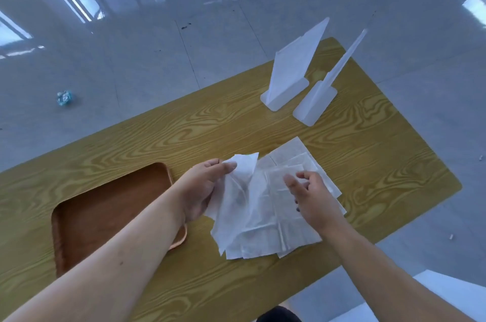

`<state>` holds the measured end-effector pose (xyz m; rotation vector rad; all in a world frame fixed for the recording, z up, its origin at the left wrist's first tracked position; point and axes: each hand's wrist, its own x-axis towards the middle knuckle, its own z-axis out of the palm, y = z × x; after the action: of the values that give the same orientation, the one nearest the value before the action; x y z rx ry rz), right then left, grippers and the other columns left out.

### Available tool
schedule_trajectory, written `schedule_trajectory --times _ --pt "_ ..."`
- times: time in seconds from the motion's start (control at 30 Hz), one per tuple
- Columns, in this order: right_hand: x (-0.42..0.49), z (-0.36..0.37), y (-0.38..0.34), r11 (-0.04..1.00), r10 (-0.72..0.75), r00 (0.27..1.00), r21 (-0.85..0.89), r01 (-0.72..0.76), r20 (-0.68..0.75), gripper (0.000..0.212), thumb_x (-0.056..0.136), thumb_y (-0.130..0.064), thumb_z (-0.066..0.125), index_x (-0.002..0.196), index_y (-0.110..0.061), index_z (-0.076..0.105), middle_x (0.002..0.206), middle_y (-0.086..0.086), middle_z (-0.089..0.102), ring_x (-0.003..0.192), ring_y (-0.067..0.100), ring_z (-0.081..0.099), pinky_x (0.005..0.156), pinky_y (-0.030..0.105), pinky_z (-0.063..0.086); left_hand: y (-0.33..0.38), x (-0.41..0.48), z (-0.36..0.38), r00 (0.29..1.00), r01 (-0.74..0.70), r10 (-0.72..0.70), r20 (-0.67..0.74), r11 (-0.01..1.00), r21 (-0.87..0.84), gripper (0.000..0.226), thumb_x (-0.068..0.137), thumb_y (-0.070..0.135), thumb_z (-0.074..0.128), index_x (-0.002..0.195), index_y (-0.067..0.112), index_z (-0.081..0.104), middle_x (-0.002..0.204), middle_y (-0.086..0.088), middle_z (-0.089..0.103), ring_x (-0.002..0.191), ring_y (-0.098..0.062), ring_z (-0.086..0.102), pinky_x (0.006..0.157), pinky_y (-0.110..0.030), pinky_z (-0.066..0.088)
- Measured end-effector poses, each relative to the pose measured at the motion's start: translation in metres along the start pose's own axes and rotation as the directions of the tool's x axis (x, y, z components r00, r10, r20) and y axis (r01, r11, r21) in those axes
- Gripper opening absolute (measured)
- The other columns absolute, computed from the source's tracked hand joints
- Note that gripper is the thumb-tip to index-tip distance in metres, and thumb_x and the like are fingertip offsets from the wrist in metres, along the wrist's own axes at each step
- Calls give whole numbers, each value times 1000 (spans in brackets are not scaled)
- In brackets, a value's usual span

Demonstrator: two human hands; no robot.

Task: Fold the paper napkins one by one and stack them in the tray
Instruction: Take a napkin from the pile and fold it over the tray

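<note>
A wood-grain table point(263, 124) is seen from above, with a grey tiled floor point(131, 58) around it.

A loose pile of white napkins point(289, 164) lies unfolded and overlapping near the middle of the table, just right of the tray point(105, 211). The tray is brown, with rounded corners; no napkins are seen in the part that shows, and its near right portion is covered by the left forearm.

One napkin point(236, 206) is lifted at its left edge by the left hand point(202, 190). The thumb and fingers are closed on that edge, the sheet crumpled and draped down onto the pile.

The right hand point(313, 198) is held over the right part of the pile, fingers curled and slightly apart. Whether the fingertips touch or pinch the top sheet cannot be told.

Two white plastic stands point(289, 90) are set upright at the far right of the table, side by side and well apart from the pile.

A small crumpled blue-white scrap point(64, 97) lies on the floor to the left, off the table.
</note>
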<state>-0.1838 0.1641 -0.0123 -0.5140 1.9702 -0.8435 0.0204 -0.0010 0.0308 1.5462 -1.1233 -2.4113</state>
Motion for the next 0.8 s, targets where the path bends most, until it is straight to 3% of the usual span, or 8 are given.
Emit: schedule_trajectory --times 0.13,0.27,0.33,0.43,0.5,0.63,0.73,0.8 --pt "-8 27 -24 968 124 951 175 -178 283 111 49 -101 62 129 -25 58 121 3 66 112 24 64 102 48 55 11 -40 -23 999 -23 15 -44 982 -186 45 91 38 73 120 4 74 109 -20 76 93 -32 75 75 -42 63" --pt "-22 68 -52 918 125 801 238 -318 585 119 52 -94 69 142 -17 53 140 9 61 136 29 53 113 47 45 17 -76 -52 996 -83 69 -53 941 -329 56 83 48 80 117 4 77 110 -19 74 100 -34 72 94 -46 57" --pt "-28 92 -69 889 101 730 268 -371 676 118 57 -93 66 144 -15 51 151 13 54 143 30 47 116 48 41 18 -91 -68 993 -115 110 -37 907 -405 60 85 49 78 124 3 73 113 -20 72 103 -35 70 94 -48 55" --pt "-36 128 -95 871 -4 631 313 -380 776 91 80 -82 52 142 -16 58 147 11 61 139 29 53 119 52 37 18 -109 -92 985 -173 166 -55 865 -472 60 90 49 74 129 3 70 116 -21 70 106 -37 69 95 -49 56" --pt "-39 146 -110 849 -64 624 371 -375 779 68 94 -62 60 143 -14 60 146 16 61 139 36 53 119 55 36 16 -118 -108 983 -185 167 -79 843 -505 65 92 50 71 135 2 66 125 -23 68 115 -39 66 100 -53 53" --pt "-32 164 -143 796 -111 658 463 -390 745 46 89 -18 77 132 -6 67 130 19 69 110 31 70 91 42 57 9 -135 -141 948 -284 175 -267 842 -458 61 93 52 69 131 5 69 135 -21 68 125 -38 64 109 -56 48" --pt "-19 170 -163 846 -81 693 418 -332 716 26 89 -9 74 114 -13 76 112 14 76 88 25 74 78 42 60 3 -147 -157 868 -368 211 -449 881 -298 30 81 47 83 85 20 72 99 -11 75 86 -26 73 79 -43 61" --pt "-10 172 -174 892 -70 712 363 -268 699 17 93 -8 69 101 -17 81 103 12 79 81 25 76 68 41 63 -4 -154 -166 833 -376 213 -511 894 -241 25 75 40 86 73 21 70 83 -7 74 66 -19 70 56 -31 58"
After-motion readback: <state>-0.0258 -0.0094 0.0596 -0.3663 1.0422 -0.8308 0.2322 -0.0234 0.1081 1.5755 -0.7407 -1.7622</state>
